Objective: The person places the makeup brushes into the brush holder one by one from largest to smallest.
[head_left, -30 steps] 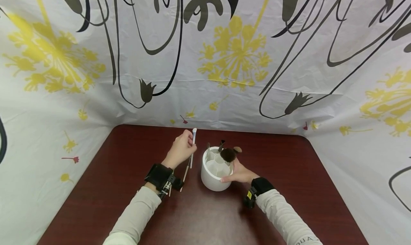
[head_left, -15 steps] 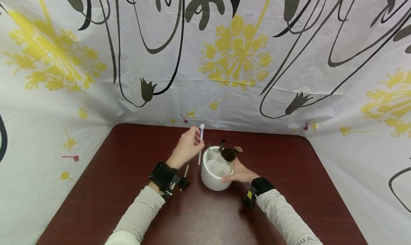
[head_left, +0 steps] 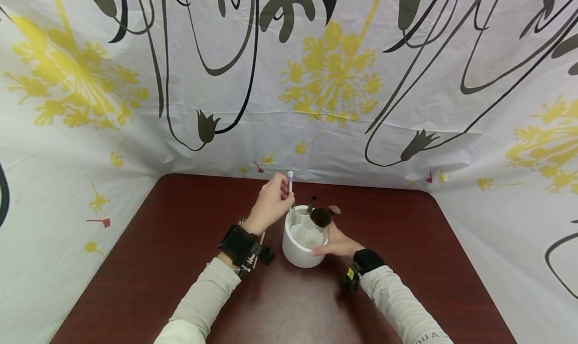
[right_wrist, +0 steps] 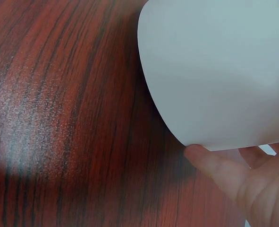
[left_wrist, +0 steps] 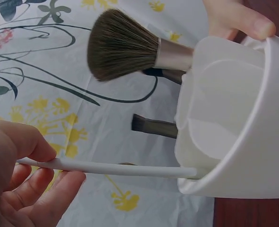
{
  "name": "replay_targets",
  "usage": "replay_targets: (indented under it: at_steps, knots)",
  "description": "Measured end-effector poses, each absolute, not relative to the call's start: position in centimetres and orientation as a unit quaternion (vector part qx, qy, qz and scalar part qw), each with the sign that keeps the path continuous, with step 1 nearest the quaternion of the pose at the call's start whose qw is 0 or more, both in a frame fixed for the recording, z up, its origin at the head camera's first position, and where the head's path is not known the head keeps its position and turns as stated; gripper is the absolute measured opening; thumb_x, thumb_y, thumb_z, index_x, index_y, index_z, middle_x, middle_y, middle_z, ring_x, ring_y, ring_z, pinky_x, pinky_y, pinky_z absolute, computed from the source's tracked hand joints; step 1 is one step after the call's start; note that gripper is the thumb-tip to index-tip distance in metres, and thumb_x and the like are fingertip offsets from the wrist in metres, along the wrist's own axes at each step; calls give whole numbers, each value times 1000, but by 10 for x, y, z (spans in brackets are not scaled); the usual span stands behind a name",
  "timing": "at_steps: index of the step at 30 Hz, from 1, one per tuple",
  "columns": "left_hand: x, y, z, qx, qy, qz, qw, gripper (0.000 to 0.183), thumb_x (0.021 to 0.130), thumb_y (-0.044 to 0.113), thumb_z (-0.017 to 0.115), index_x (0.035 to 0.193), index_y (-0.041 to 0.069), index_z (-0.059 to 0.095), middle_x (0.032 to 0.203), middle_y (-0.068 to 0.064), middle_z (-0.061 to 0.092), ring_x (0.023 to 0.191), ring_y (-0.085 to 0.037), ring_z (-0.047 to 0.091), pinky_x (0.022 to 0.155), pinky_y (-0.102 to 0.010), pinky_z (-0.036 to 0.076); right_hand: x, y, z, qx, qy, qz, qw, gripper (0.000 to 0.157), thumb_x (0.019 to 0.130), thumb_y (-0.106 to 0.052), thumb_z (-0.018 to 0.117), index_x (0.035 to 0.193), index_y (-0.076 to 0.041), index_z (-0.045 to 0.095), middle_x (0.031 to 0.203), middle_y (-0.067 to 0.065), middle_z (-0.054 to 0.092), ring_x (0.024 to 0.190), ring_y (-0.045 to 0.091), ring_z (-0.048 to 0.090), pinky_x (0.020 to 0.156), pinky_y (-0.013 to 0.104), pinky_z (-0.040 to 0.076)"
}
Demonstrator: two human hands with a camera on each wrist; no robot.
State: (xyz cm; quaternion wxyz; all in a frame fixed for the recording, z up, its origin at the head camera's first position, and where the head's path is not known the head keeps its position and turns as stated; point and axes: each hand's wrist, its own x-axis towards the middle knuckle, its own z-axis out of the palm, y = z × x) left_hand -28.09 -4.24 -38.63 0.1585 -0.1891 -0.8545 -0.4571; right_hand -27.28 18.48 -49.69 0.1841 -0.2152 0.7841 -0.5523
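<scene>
A white round brush holder (head_left: 299,256) with inner compartments stands on the table. My right hand (head_left: 337,242) grips its right side, thumb at the front wall; the thumb (right_wrist: 210,163) also shows in the right wrist view. My left hand (head_left: 272,198) pinches a slim white-handled makeup brush (left_wrist: 115,169) between thumb and fingers. It is upright in the head view, and its lower end is just inside the holder's rim at the left. A big fluffy makeup brush (left_wrist: 122,45) and a small flat makeup brush (left_wrist: 153,126) stand in the holder's far side.
On the dark red-brown table (head_left: 180,223), thin brush handles (head_left: 260,248) lie left of the holder, partly hidden under my left wrist. A patterned white cloth (head_left: 253,98) hangs behind the table and along its sides.
My left hand has carried the white-handled makeup brush rightward from beside the holder to its left rim. The right hand and the holder have stayed in place.
</scene>
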Motion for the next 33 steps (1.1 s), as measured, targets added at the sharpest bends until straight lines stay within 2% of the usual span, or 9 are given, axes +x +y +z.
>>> replay_targets:
  at_steps: [16,23,27,33]
  knots:
    - [-289,-45,-409,-147,-877,-443,113,22,77,5,62,93,7,48,82,-4,56,72,-14,61,60,-23,49,-264,177,-470,-220,793,-538,182,98,67,-5,77,138,0,10,135,22,28,118,29,37,97,38,30]
    - [-289,-44,-421,-160,-881,-431,109,20,76,4,62,90,6,48,80,-4,55,70,-14,60,60,-22,49,-274,183,-495,-224,790,-543,174,103,66,-5,78,141,-7,8,138,18,25,120,29,35,98,42,28]
    - [-288,-43,-428,-164,-888,-416,108,20,77,5,62,90,7,48,80,-4,55,71,-14,60,60,-21,49,-275,185,-499,-222,792,-540,177,104,66,-11,79,141,-9,7,139,15,24,122,27,34,98,41,28]
    - [-285,-43,-433,-166,-894,-405,96,20,77,5,64,90,7,49,81,-3,54,72,-13,60,61,-22,49,-274,184,-499,-220,790,-544,178,103,66,-11,79,141,-9,8,139,16,24,122,28,34,100,43,26]
